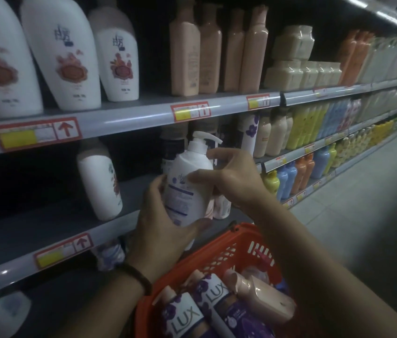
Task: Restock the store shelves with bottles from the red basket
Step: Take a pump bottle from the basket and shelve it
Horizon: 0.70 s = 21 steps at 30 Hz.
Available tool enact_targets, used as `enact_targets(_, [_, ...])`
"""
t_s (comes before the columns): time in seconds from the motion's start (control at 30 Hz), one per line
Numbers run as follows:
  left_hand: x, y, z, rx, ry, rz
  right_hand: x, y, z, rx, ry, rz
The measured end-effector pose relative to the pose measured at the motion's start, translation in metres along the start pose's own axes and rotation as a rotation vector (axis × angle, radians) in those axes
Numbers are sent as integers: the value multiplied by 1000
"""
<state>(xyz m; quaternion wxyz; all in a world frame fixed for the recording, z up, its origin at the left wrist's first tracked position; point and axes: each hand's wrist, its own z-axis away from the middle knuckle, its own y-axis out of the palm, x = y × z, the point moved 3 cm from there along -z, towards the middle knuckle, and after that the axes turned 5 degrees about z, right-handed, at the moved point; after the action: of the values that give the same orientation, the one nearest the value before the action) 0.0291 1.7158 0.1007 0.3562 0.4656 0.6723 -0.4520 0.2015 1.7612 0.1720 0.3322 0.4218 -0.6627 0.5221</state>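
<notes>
A white pump bottle (189,181) with a blue label is held upright in front of the middle shelf (53,230). My left hand (165,223) grips its lower body from below and the left. My right hand (231,176) holds its upper body, thumb across the front, fingers behind near the pump. Below, the red basket (236,250) holds several bottles, among them purple LUX bottles (187,315) and a pink bottle (261,296).
The top shelf (129,118) carries large white bottles (61,52) and peach bottles (185,50). A lone white bottle (100,181) stands on the middle shelf to the left. Dark bottles (173,147) stand behind the held one. The aisle floor (363,203) runs along the right.
</notes>
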Motion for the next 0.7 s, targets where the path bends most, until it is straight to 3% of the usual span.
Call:
enact_targets(0.13, [-7, 3, 12, -169, 135, -113, 12, 14, -4, -73, -9, 77])
enact_targets(0.27, [-13, -6, 8, -277, 161, -124, 25, 24, -2, -125, -4, 107])
enact_targets(0.53, [-10, -23, -4, -283, 191, 14, 49, 30, 7, -160, -68, 179])
enact_targets(0.7, [-18, -38, -13, -308, 232, 103, 61, 31, 8, -104, -148, 95])
